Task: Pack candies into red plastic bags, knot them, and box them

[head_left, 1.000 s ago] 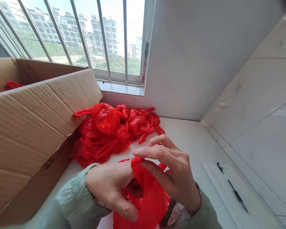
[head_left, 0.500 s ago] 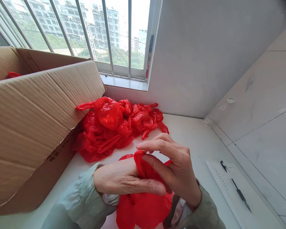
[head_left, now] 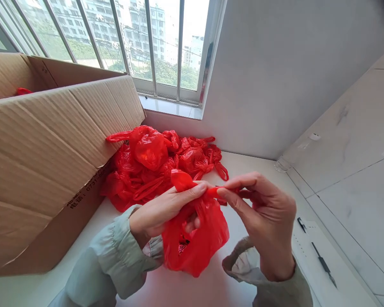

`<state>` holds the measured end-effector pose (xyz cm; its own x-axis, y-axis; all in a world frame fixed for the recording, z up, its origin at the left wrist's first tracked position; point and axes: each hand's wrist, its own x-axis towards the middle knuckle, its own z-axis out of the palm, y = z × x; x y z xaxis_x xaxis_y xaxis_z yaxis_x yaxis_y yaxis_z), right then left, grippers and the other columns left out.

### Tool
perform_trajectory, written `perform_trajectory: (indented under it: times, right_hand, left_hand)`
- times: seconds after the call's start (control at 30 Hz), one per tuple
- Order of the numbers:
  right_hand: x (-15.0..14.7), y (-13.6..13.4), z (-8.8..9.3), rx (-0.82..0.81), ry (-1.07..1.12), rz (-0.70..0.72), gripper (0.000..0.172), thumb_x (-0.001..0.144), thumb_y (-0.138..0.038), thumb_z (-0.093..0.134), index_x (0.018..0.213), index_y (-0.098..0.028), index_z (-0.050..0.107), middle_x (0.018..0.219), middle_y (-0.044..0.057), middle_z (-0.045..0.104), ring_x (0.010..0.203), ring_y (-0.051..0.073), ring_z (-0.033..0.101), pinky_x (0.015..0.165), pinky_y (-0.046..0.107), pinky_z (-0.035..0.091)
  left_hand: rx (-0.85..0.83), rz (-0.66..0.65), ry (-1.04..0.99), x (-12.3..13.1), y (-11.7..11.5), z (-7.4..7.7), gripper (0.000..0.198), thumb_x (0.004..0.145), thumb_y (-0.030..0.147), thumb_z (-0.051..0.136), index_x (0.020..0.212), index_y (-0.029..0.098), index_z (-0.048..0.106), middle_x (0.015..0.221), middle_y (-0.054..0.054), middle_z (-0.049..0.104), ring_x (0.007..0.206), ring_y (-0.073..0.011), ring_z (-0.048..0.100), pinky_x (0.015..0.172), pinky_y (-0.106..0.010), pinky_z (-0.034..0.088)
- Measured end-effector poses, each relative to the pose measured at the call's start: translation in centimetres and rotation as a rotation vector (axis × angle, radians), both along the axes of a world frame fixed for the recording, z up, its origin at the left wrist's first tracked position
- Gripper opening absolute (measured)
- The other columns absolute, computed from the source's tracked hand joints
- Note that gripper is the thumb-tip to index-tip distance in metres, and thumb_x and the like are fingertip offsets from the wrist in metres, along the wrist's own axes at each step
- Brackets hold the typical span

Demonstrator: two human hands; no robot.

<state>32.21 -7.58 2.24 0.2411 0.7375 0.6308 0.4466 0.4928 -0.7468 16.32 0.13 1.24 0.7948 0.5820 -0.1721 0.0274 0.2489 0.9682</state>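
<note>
A red plastic bag (head_left: 211, 238) hangs between my two hands above the white table. My left hand (head_left: 169, 207) pinches its gathered top between thumb and fingers, with one loose end sticking up over the knuckles. To the right, my right hand (head_left: 265, 217) grips a stretched strip of the same bag between thumb and index finger. Something small and dark shows through an opening low in the bag, too unclear to name. Behind my hands lies a pile of knotted red bags (head_left: 150, 153).
A large cardboard box (head_left: 51, 149) stands on the left, with some red plastic inside. Behind are a barred window (head_left: 166, 55) and a grey wall (head_left: 269, 76). On the right, a pen (head_left: 323, 262) and its cap (head_left: 301, 225) rest on a white pad (head_left: 336, 273).
My right hand has moved right, drawing out a strip of the bag. My left hand has turned and risen slightly, and the bag now hangs more openly below it.
</note>
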Motion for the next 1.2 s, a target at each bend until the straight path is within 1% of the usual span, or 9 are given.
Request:
perform_trajectory:
  times: [0.1,0.2,0.37,0.47,0.6,0.67,0.77,0.97,1.2]
  right_hand:
    - [-0.5,-0.7,0.3,0.078,-0.285,0.179,0.009,0.087,-0.014,0.065,0.081,-0.021,0.066,0.074,-0.002,0.069,0.067,0.010,0.063,0.065,0.022,0.054]
    - [-0.2,-1.1,0.6,0.031,-0.500,0.422,0.011,0.089,-0.019,0.065,0.078,-0.019,0.065,0.072,-0.001,0.069,0.066,0.011,0.060,0.067,0.023,0.052]
    - [1.1,0.1,0.1,-0.031,-0.136,0.303,0.009,0.091,-0.032,0.064,0.092,-0.023,0.065,0.090,0.002,0.070,0.088,0.016,0.064,0.080,0.028,0.052]
    - [1.2,1.5,-0.8,-0.267,-0.097,0.354,0.034,0.100,-0.045,0.043,0.120,-0.025,0.062,0.114,0.004,0.067,0.103,0.018,0.062,0.091,0.032,0.049]
    - [0.9,2.8,-1.8,-0.432,-0.039,0.404,0.038,0.102,-0.042,0.036,0.119,-0.023,0.065,0.095,0.002,0.067,0.082,0.013,0.061,0.080,0.027,0.048]
    - [1.0,3.0,-2.1,-0.480,-0.028,0.420,0.033,0.099,-0.033,0.045,0.129,-0.025,0.058,0.088,-0.002,0.065,0.064,0.009,0.054,0.064,0.022,0.045]
    - [1.4,3.1,-2.5,-0.515,-0.091,0.489,0.039,0.093,-0.021,0.053,0.131,-0.027,0.055,0.081,-0.005,0.061,0.049,0.006,0.042,0.047,0.020,0.035]
    - [2.3,2.8,-2.2,-0.252,-0.492,0.120,0.028,0.098,-0.023,0.045,0.099,-0.020,0.073,0.090,0.003,0.068,0.074,0.013,0.059,0.064,0.023,0.046]
    - [5.7,2.0,-1.6,-0.330,-0.599,0.149,0.031,0.100,-0.034,0.044,0.095,-0.029,0.075,0.101,0.001,0.069,0.081,0.013,0.063,0.069,0.025,0.047]
  left_hand:
    - [-0.113,-0.087,-0.146,-0.1,0.3,0.7,0.019,0.097,0.034,0.053,0.090,0.018,0.058,0.072,0.000,0.058,0.058,-0.0079,0.051,0.056,-0.017,0.041]
    - [0.001,-0.170,-0.156,-0.6,0.7,1.2,0.014,0.091,0.023,0.063,0.083,0.015,0.053,0.076,0.002,0.054,0.068,-0.0082,0.049,0.062,-0.018,0.041]
    - [0.481,-0.278,-0.090,-1.7,0.7,1.4,0.018,0.084,0.005,0.059,0.081,0.017,0.046,0.078,0.004,0.049,0.069,-0.0090,0.043,0.063,-0.020,0.039]
    - [0.941,-0.158,0.048,-1.9,0.1,1.2,0.023,0.083,0.000,0.049,0.075,0.019,0.039,0.070,0.005,0.044,0.061,-0.0087,0.035,0.056,-0.023,0.031]
    - [1.505,0.136,0.171,-1.2,-0.4,0.8,0.022,0.096,0.007,0.039,0.078,0.019,0.040,0.077,0.002,0.049,0.064,-0.0104,0.040,0.055,-0.024,0.030]
    - [1.636,0.234,0.175,-0.7,-0.4,0.5,0.022,0.100,0.011,0.037,0.080,0.018,0.044,0.087,-0.001,0.054,0.067,-0.0100,0.044,0.056,-0.023,0.034]
    - [1.632,0.256,0.208,-0.4,-0.1,0.3,0.025,0.101,0.012,0.034,0.080,0.018,0.046,0.089,0.000,0.054,0.062,-0.0087,0.041,0.053,-0.021,0.035]
    - [1.475,0.069,0.358,-1.4,0.2,1.1,0.020,0.101,0.014,0.032,0.084,0.019,0.042,0.103,-0.005,0.046,0.065,-0.0105,0.040,0.056,-0.026,0.038]
    - [1.353,0.071,0.483,-2.9,-0.1,2.4,0.025,0.105,0.025,0.028,0.081,0.021,0.037,0.093,-0.001,0.040,0.073,-0.0149,0.043,0.068,-0.031,0.038]
